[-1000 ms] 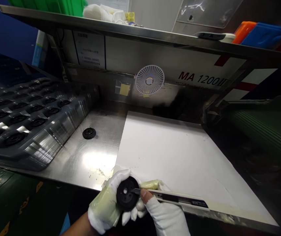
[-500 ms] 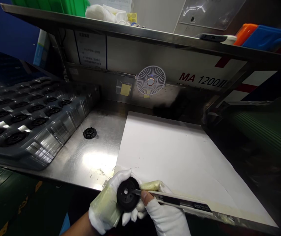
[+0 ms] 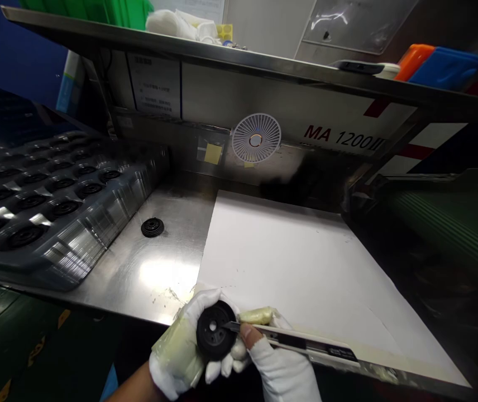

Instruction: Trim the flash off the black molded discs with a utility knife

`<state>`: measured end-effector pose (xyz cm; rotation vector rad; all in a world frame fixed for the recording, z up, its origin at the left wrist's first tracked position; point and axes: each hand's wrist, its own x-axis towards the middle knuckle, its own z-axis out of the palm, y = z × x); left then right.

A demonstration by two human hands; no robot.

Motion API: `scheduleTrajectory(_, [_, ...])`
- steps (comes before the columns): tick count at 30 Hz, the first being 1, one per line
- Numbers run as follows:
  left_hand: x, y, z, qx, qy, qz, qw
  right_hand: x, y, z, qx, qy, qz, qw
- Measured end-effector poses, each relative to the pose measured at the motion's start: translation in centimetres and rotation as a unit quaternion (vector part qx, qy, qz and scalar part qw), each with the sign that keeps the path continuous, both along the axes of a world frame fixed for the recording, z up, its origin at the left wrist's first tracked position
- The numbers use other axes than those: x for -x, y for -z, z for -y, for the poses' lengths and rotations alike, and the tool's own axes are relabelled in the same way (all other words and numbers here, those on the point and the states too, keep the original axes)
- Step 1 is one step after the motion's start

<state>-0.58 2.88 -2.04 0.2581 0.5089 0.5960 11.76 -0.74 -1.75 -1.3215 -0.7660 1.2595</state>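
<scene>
My left hand (image 3: 180, 340), in a white glove with yellowish tape, is wrapped round a black wheel-like plastic part (image 3: 216, 341) and holds its face towards me. A small pale hole shows at the part's middle. In my right hand (image 3: 281, 363), gloved in white with the thumb bare, a utility knife (image 3: 306, 343) is gripped. Its blade points left and its tip lies over the part's face, near the centre hole; whether it touches I cannot tell. Another black round part (image 3: 152, 227) rests on the metal table to the left.
Stacked clear plastic trays (image 3: 67, 251) with several black round parts stand at the left. White paper (image 3: 289, 262) covers the table's (image 3: 172, 206) right side. A small white fan (image 3: 256, 138) is at the back, below a metal shelf (image 3: 264, 61) bearing an orange-and-blue object (image 3: 444, 67).
The view has shifted very slightly. Both hands, the black part and the knife keep nearly the same pose, with the part a touch further left and turned a little.
</scene>
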Motion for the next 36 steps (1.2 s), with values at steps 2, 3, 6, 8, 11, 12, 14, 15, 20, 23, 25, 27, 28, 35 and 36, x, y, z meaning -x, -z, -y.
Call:
scheduleTrajectory(2, [0.2,-0.6,0.1,-0.019,-0.011,0.013,1.0,-0.1,-0.1,-0.1,-0.004,0.03,0.003,1.0])
scheduleTrajectory(3, [0.3,-0.9,0.1,-0.034,-0.023,0.015,0.999,-0.3,-0.3,-0.2,-0.011,0.048,-0.006,0.999])
scheduleTrajectory(6, [1.1,-1.5,0.2,-0.105,-0.056,0.007,0.993,-1.3,-0.9,-0.3,-0.042,0.089,-0.077,0.992])
scheduleTrajectory(8, [1.6,-1.6,0.2,-0.159,-0.073,-0.036,0.984,-1.8,-1.2,-0.2,-0.052,0.092,-0.12,0.987])
scheduleTrajectory(11, [1.8,-1.0,-0.2,-0.236,-0.109,-0.145,0.955,-1.9,-1.5,0.0,-0.038,0.071,-0.151,0.985])
scheduleTrajectory(12, [1.7,-0.7,-0.3,-0.252,-0.119,-0.177,0.944,-1.8,-1.5,0.1,-0.03,0.064,-0.158,0.985])
scheduleTrajectory(14, [1.3,-0.2,-0.4,-0.262,-0.123,-0.214,0.933,-1.2,-1.5,0.3,-0.018,0.055,-0.169,0.984])
scheduleTrajectory(15, [1.1,0.1,-0.4,-0.259,-0.123,-0.219,0.933,-0.9,-1.6,0.4,-0.014,0.054,-0.176,0.983])
scheduleTrajectory(20, [0.4,0.7,-0.1,-0.256,-0.11,-0.207,0.938,0.2,-1.3,0.4,-0.023,0.072,-0.174,0.982])
scheduleTrajectory(23, [0.4,0.3,0.1,-0.261,-0.118,-0.207,0.935,0.3,-0.6,0.5,-0.035,0.064,-0.141,0.987])
scheduleTrajectory(25, [0.4,-0.1,0.2,-0.253,-0.126,-0.214,0.935,0.2,-0.3,0.6,-0.046,0.058,-0.121,0.99])
scheduleTrajectory(27, [0.4,-0.3,0.2,-0.251,-0.133,-0.227,0.932,0.1,-0.1,0.7,-0.056,0.061,-0.112,0.99])
scheduleTrajectory(28, [0.4,-0.4,0.2,-0.253,-0.135,-0.231,0.93,0.1,-0.2,0.7,-0.059,0.06,-0.109,0.99])
scheduleTrajectory(35, [0.4,-0.9,0.2,-0.25,-0.122,-0.21,0.937,-0.4,-0.3,0.7,-0.039,0.033,-0.062,0.997])
scheduleTrajectory(36, [0.4,-1.0,0.2,-0.248,-0.121,-0.212,0.938,-0.4,-0.2,0.8,-0.04,0.035,-0.068,0.996])
